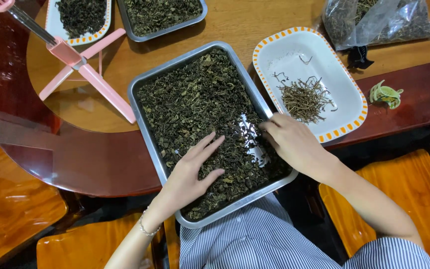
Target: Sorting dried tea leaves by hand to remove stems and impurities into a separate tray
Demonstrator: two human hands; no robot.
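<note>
Left hand (195, 167): flat on the dry leaves (195, 104), fingers spread apart.
Right hand (292, 142): fingers bunched together at the leaves.
Tray (143, 82): metal, in front of the person.
Plate (342, 79): white, holds stems (304, 98).

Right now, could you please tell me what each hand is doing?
Left hand: open, flat on the dried leaves.
Right hand: fingers curled at the tray; grip cannot be told.

Both hands (195, 167) in metal tray (148, 82) of dried leaves (195, 99), stems plate (347, 87) beside
</note>
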